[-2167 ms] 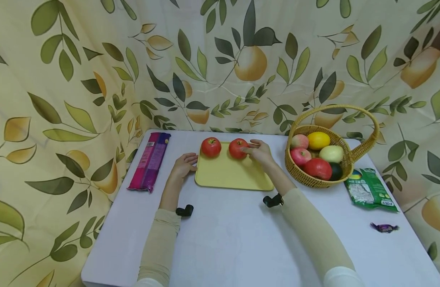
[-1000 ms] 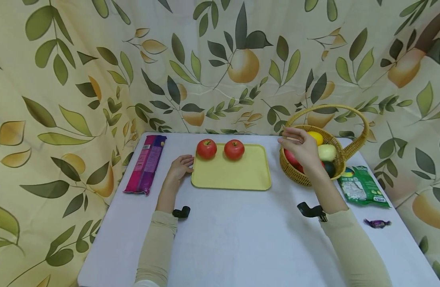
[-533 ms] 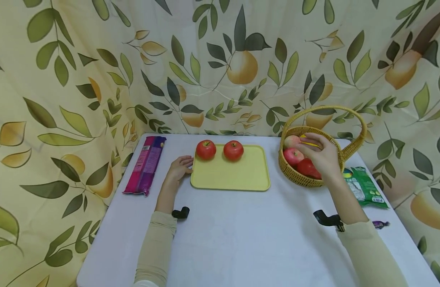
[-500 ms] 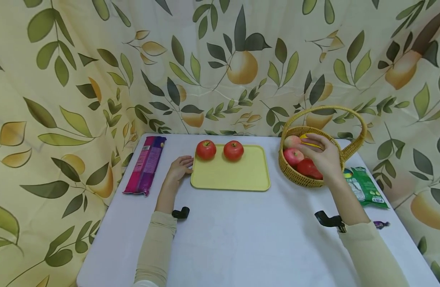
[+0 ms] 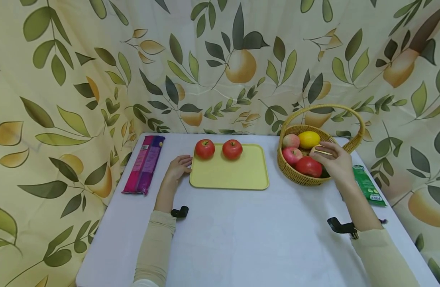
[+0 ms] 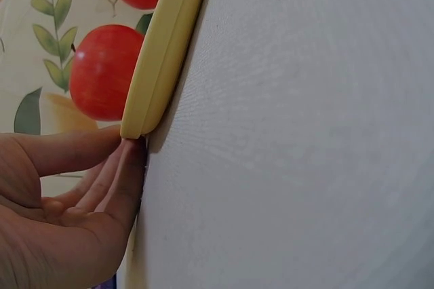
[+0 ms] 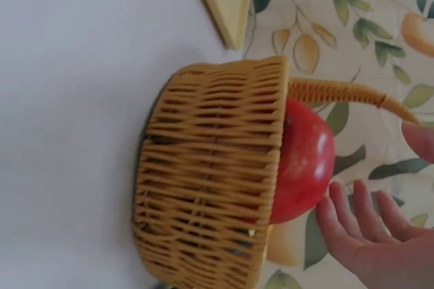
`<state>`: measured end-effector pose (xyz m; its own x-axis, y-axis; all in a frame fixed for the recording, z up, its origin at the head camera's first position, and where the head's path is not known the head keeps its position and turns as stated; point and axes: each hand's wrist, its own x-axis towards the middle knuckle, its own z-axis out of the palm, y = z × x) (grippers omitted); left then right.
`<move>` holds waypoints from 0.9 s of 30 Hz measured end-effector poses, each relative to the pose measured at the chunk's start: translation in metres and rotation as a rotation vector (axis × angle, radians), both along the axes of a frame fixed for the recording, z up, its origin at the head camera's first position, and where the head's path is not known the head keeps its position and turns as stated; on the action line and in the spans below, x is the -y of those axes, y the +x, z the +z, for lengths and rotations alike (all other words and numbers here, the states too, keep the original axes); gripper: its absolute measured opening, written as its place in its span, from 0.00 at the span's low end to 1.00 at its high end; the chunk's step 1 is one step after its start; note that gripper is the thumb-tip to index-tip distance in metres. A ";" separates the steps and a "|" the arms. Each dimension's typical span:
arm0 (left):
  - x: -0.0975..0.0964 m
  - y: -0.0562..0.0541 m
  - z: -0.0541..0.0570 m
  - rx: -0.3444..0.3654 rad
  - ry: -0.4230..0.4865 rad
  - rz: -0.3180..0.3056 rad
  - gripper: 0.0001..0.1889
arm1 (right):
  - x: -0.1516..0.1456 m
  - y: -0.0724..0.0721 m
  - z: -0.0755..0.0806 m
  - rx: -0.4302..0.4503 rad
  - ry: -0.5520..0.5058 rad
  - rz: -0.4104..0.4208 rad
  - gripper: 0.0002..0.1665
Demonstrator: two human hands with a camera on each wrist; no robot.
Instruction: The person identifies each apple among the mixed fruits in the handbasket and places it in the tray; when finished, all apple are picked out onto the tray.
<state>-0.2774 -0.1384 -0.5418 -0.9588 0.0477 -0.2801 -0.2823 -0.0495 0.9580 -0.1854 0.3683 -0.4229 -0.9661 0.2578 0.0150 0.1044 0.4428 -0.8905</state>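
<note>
My left hand (image 5: 177,167) rests at the left edge of a yellow tray (image 5: 230,175). In the left wrist view its thumb and fingertips touch the corner of the tray's rim. Two red apples (image 5: 205,149) stand side by side along the tray's far edge. Above the right part of a wicker basket (image 5: 295,175) hovers my right hand (image 5: 336,161), thumb and fingers apart. Its fingers partly cover a pale fruit (image 5: 317,150). The right wrist view shows the hand (image 7: 376,224) with nothing in its grasp, beside a large red fruit (image 7: 305,160) that bulges above the basket's rim.
The basket also holds a yellow lemon (image 5: 309,140), a peach (image 5: 291,141) and a pink apple (image 5: 292,156). Its tall handle (image 5: 322,106) arches over the back. A green snack packet (image 5: 368,187) lies to its right. A pink and purple packet (image 5: 144,164) lies at far left.
My right hand has let go of the right apple on the tray and moved right to the basket, then across it to its right side. The left hand stays at the tray.
</note>
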 end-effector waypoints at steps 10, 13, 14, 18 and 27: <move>0.003 0.003 -0.001 -0.023 0.007 0.000 0.36 | -0.015 0.003 -0.015 0.056 0.052 0.047 0.45; 0.002 0.001 -0.001 -0.001 0.017 -0.012 0.37 | -0.025 0.004 -0.025 0.042 0.030 0.071 0.45; 0.001 0.000 -0.001 0.004 0.018 -0.012 0.38 | -0.028 0.004 -0.028 0.033 0.008 0.080 0.44; 0.000 -0.001 -0.002 0.007 0.016 -0.008 0.38 | -0.037 0.004 -0.034 0.038 0.031 0.138 0.48; 0.002 -0.002 -0.003 -0.004 -0.003 0.004 0.37 | -0.045 -0.002 -0.034 0.106 0.168 0.267 0.58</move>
<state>-0.2793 -0.1401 -0.5451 -0.9601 0.0430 -0.2763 -0.2782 -0.0475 0.9593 -0.1877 0.4138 -0.4574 -0.9977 -0.0026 -0.0680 0.0525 0.6063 -0.7935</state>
